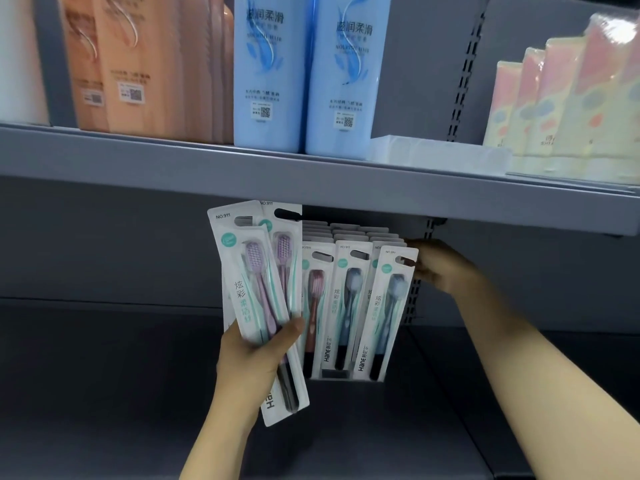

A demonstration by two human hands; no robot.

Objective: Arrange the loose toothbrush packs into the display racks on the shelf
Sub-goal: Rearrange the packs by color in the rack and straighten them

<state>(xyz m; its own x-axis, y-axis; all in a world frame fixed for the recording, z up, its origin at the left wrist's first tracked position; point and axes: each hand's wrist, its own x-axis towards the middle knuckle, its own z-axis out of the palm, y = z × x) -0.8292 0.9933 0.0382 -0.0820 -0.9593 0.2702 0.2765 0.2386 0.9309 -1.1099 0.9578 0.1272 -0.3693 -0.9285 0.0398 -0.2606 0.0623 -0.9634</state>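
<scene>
My left hand [251, 362] grips a fan of loose toothbrush packs [258, 289] with purple brushes, held upright in front of the shelf. To their right stand several rows of toothbrush packs in the display rack [346, 306] on the lower shelf, under the upper shelf board. The frontmost pack of the right row [389, 313] holds a blue-grey brush and tilts to the right. My right hand [440, 268] reaches in beside it and holds its top right corner; the fingertips are hidden behind the card.
The upper shelf [311, 181] carries orange bottles [145, 64], blue shampoo bottles [304, 74], a white box [440, 152] and wrapped pastel packs [571, 105]. The dark lower shelf floor [104, 375] stretches left and right of the rack. A slotted upright [414, 292] runs behind my right hand.
</scene>
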